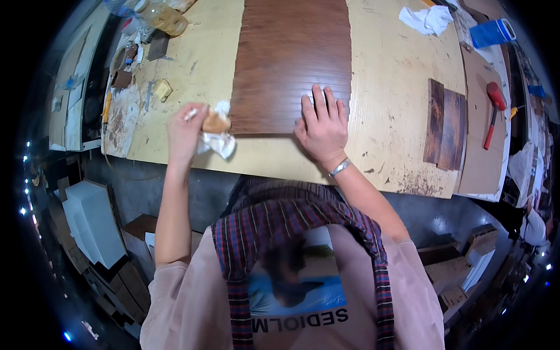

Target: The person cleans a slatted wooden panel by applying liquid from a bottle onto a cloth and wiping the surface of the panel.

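Observation:
A brown wooden panel with fine grooves running across it lies on the pale worktable, reaching back past the upper edge of the view. My right hand rests flat on its near right corner, fingers spread, a silver bracelet on the wrist. Beside the panel's near left corner, my left hand is closed on a crumpled white rag with a brown-stained part. The rag hangs over the table close to the panel's left edge. Some of the left fingers are slightly blurred.
Left on the worktable are a yellowish block, a dark square piece and a jar of amber liquid. On the right lie dark wood samples, a red mallet, a blue container and a white cloth.

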Demonstrator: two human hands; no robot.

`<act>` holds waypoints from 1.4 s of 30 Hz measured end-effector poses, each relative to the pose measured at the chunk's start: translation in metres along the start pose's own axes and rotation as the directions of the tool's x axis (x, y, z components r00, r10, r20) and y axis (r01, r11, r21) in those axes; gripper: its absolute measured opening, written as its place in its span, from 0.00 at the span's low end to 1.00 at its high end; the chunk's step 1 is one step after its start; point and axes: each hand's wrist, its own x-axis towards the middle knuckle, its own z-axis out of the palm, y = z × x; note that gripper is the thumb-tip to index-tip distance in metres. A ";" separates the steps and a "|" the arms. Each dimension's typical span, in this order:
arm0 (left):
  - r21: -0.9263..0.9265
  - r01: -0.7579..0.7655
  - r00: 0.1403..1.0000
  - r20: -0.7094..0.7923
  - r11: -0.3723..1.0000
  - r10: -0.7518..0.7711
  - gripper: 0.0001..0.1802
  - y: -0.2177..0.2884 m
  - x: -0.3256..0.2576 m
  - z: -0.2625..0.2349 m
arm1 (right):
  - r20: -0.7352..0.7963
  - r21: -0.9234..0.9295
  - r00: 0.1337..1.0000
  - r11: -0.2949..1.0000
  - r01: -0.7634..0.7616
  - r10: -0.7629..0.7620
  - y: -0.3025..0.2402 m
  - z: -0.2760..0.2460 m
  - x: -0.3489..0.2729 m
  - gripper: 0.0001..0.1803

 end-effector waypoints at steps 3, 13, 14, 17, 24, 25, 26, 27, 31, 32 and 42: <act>0.054 -0.320 0.946 0.067 0.946 0.316 0.12 0.048 -0.018 0.029 | 0.004 0.011 1.000 1.000 -0.012 0.012 -0.004 -0.002 -0.002 0.23; 0.415 -0.823 0.568 0.579 0.389 0.585 0.28 0.023 0.084 0.103 | 0.018 -0.015 0.998 0.998 -0.065 0.065 -0.009 -0.007 0.001 0.21; 0.371 -0.830 0.555 0.625 0.417 0.549 0.28 0.015 0.067 0.097 | 0.021 -0.024 0.997 0.997 -0.068 0.069 -0.008 -0.007 0.003 0.21; 0.269 -0.876 0.451 0.753 0.402 0.480 0.28 0.009 0.040 0.076 | 0.011 -0.052 0.996 0.995 -0.083 0.084 -0.007 -0.005 0.002 0.21; 0.300 -0.919 0.394 0.731 0.256 0.557 0.28 0.031 0.076 0.096 | 0.012 -0.100 0.997 0.992 -0.077 0.079 -0.009 -0.006 0.002 0.21; 0.266 -0.925 0.374 0.756 0.270 0.538 0.28 0.014 0.056 0.079 | 0.024 -0.103 0.996 0.991 -0.088 0.091 -0.011 -0.009 0.003 0.21; 0.235 -0.931 0.352 0.782 0.280 0.514 0.28 0.003 0.043 0.061 | 0.035 -0.089 0.996 0.993 -0.074 0.077 -0.011 -0.011 0.004 0.21; 0.232 -0.932 0.345 0.801 0.278 0.490 0.28 0.001 0.043 0.049 | 0.043 -0.078 0.997 0.995 -0.067 0.070 -0.012 -0.011 0.004 0.21; 0.298 -0.920 0.392 0.744 0.256 0.542 0.26 0.008 0.087 0.055 | 0.053 -0.062 0.996 0.996 -0.069 0.073 -0.013 -0.010 0.004 0.22; 0.337 -0.914 0.403 0.695 0.226 0.595 0.25 0.015 0.105 0.065 | 0.038 -0.067 0.997 0.995 -0.071 0.074 -0.012 -0.010 0.006 0.22; 0.303 -0.903 0.429 0.694 0.306 0.578 0.25 -0.007 0.076 0.025 | 0.065 -0.118 0.995 0.991 -0.062 0.070 -0.013 -0.010 0.007 0.24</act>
